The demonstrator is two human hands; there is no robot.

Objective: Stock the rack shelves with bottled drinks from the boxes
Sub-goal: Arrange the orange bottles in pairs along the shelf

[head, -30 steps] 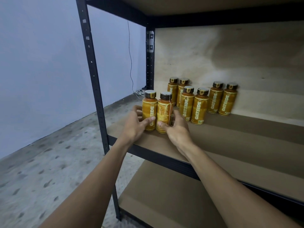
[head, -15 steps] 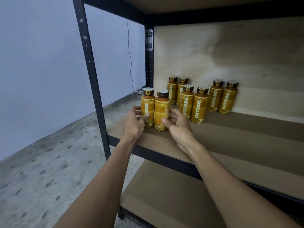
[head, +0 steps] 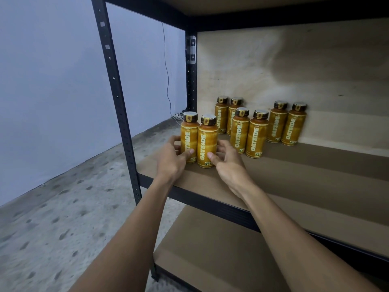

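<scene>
**Both hands on the front pair of Oatside bottles, hardly changed from a second ago**

Two yellow Oatside bottles with dark caps stand upright and side by side, touching, near the front left corner of the middle shelf (head: pixel 294 175) of a black metal rack (head: pixel 117 102). The left hand (head: pixel 170 160) holds the front-left bottle (head: pixel 189 135). Its thumb lies across the lower label and its fingers (head: pixel 174 142) curl round the bottle's outer side. The right hand (head: pixel 229 165) holds the front-right bottle (head: pixel 207 140) low down, with the thumb tip pressed on the label. Its fingers (head: pixel 223 145) are bent round the bottle's far side; how firmly they press there cannot be told.

Compared with a second ago, the pair is in about the same spot relative to the bottles behind it, and both thumbs are on the labels as before. The right hand's fingers look slightly more spread than they did. Half a second ago the scene was almost the same, and only the camera angle has shifted a little.

Six more bottles of the same kind stand further in. A rear pair (head: pixel 222 114) is against the plywood back panel (head: pixel 294 66). A middle pair (head: pixel 257 135) is just in front of it and near the right hand. A third pair (head: pixel 293 125) stands to the right, against the panel.

A lower shelf (head: pixel 210 249) shows under the forearms. Left of the rack are a speckled concrete floor (head: pixel 63 218) and a pale wall (head: pixel 52 81), with a thin cable (head: pixel 167 70) hanging down it.
</scene>
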